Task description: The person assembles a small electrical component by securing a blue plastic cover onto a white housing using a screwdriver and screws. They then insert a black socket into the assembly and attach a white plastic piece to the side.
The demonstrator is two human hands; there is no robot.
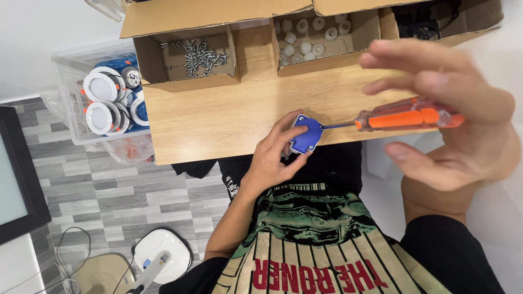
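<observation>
My left hand holds a small blue plastic housing at the near edge of the wooden table. My right hand grips a screwdriver with an orange and clear handle. Its thin shaft points left, and its tip meets the blue housing's right side. The right hand's fingers are spread loosely around the handle, close to the camera and blurred.
Cardboard boxes stand at the table's back: one with loose screws, one with white plastic caps, one with dark parts. A clear plastic bin of round white fixtures sits left of the table. A white device lies on the grey floor.
</observation>
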